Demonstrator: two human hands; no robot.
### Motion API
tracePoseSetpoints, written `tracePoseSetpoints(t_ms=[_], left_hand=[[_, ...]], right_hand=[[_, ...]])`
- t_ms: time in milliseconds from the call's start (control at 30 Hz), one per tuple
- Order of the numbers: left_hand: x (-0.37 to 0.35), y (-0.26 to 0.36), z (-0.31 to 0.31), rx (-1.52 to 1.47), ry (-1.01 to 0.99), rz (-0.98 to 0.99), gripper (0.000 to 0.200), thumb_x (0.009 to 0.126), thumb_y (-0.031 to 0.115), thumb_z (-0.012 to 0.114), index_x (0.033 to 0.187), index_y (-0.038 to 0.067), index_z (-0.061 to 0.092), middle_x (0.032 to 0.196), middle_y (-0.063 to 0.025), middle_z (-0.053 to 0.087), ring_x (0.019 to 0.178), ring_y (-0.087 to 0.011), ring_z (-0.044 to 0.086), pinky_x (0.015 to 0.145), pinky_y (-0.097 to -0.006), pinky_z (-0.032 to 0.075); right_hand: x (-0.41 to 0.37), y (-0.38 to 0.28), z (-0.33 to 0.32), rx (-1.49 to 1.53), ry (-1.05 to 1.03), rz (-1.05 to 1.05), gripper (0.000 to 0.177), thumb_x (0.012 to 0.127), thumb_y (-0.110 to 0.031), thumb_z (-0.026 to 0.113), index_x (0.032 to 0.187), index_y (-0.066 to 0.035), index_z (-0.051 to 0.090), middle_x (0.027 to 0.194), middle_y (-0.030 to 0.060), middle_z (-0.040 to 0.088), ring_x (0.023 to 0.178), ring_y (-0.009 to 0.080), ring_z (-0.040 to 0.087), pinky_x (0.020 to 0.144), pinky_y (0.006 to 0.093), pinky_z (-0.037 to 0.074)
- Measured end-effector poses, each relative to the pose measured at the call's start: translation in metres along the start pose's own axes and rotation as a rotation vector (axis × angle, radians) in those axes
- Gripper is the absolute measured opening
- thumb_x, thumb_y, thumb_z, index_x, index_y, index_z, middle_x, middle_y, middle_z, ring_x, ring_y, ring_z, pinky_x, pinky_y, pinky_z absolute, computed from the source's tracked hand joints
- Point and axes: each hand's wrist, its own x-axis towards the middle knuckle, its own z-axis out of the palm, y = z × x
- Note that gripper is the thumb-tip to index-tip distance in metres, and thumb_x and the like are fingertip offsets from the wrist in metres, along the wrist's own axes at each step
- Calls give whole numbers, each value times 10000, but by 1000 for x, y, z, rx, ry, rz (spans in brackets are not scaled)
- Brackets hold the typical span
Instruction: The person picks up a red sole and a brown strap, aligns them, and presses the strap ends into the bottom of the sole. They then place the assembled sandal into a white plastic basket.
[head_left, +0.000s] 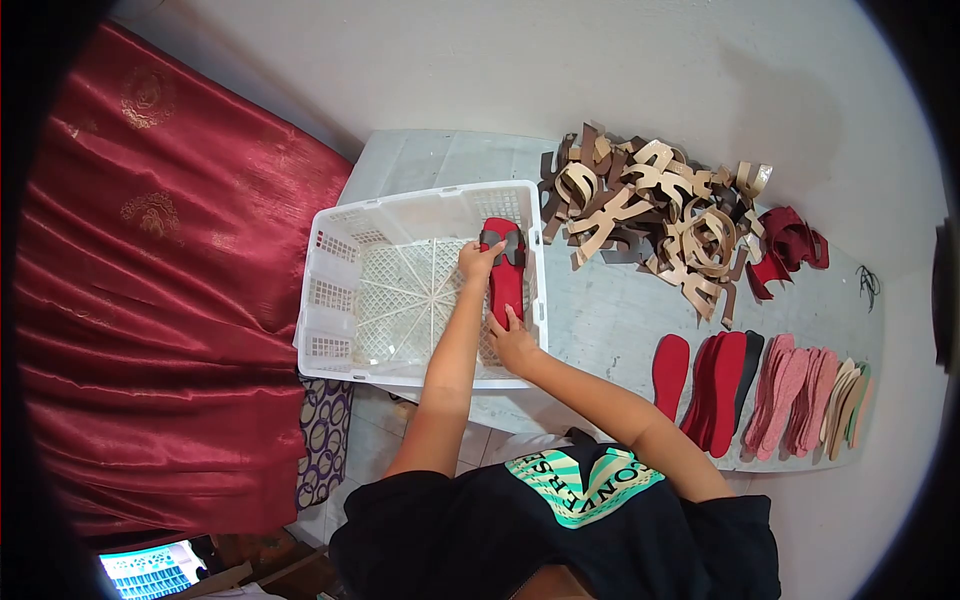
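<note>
A red sandal (508,283) with a dark brown strap (511,243) is held lengthwise over the right side of a white plastic basket (420,193). My left hand (478,259) grips it near the strap, thumb lying on top. Lower down, at the heel end, my right hand (514,342) pinches the sole's edge between thumb and fingers. Under the sandal, the basket's mesh floor (410,290) shows through. The undersides of both hands' grips are hidden.
Beige and brown cut straps (655,205) lie heaped on the grey table (590,330), beside dark red straps (785,250). Red soles (718,390), pink soles (780,395) and beige soles (845,400) line the right front edge. A red curtain (190,300) hangs at the left.
</note>
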Motion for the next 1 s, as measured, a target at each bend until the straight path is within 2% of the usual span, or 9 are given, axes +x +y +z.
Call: tracePoseSetpoints(t_ms=[100, 300, 467, 733, 800, 833, 900, 933, 1000], left_hand=[[-3, -6, 6, 22, 169, 123, 510, 487, 311, 825, 820, 6, 589, 771, -82, 618, 659, -157, 581, 605, -268, 462], [-17, 20, -6, 390, 141, 70, 631, 472, 445, 798, 838, -8, 553, 785, -118, 604, 718, -228, 588, 656, -317, 468], [-9, 22, -13, 411, 55, 38, 692, 457, 487, 787, 855, -25, 545, 801, -137, 603, 746, -246, 591, 677, -337, 466], [0, 5, -16, 306, 76, -43, 929, 507, 558, 737, 1089, -107, 452, 1060, -256, 515, 1002, -317, 515, 857, -344, 397], [-15, 20, -29, -35, -382, -330, 999, 625, 650, 591, 1245, -85, 318, 1245, -244, 392, 1164, -308, 391, 941, -330, 317], [-25, 29, -32, -37, -385, -330, 999, 625, 650, 591, 1245, -85, 318, 1245, -244, 392, 1164, -308, 391, 941, -330, 317], [-44, 37, -40, -54, -411, -626, 1000, 692, 722, 408, 1317, -33, 210, 1367, -171, 248, 1260, -273, 251, 987, -318, 246], [-50, 39, -44, 38, -476, -604, 938, 733, 732, 268, 1332, 13, 204, 1388, -108, 226, 1281, -224, 195, 1014, -324, 193], [-60, 44, -55, -80, -635, -654, 878, 770, 691, 252, 1329, 16, 212, 1380, -110, 241, 1272, -215, 216, 1015, -326, 201]], right_hand=[[-3, 0, -8, -128, -33, -77, 406, 749, -139, 517, 1136, -22, 477, 1365, 185, 185, 1205, 531, 159, 968, 491, 305], [0, 2, 2, 24, -5, -33, 450, 744, -146, 520, 1173, -27, 453, 1381, 186, 148, 1211, 528, 141, 968, 491, 304], [1, 1, -1, 6, -89, -6, 455, 824, -210, 431, 1260, -87, 393, 1404, 116, 140, 1236, 499, 100, 953, 513, 292], [1, 1, -1, 41, -57, -10, 539, 749, -155, 510, 1251, -20, 370, 1392, 180, 124, 1224, 510, 135, 957, 491, 313], [3, 1, 2, 40, -50, -8, 545, 751, -158, 507, 1254, -9, 362, 1388, 192, 130, 1220, 510, 149, 959, 485, 312], [4, 0, 5, 17, 4, -3, 531, 753, -152, 500, 1241, 10, 370, 1371, 207, 170, 1212, 501, 186, 964, 470, 311], [3, -3, 14, -7, 57, -1, 518, 755, -146, 493, 1228, 30, 379, 1355, 223, 211, 1205, 491, 223, 968, 455, 309], [3, -6, 21, -78, 168, 79, 502, 758, -144, 485, 1215, 42, 390, 1334, 228, 255, 1198, 470, 260, 970, 444, 308], [2, -10, 22, -146, 279, 158, 488, 762, -142, 477, 1202, 55, 402, 1313, 233, 299, 1190, 448, 297, 972, 433, 307]])
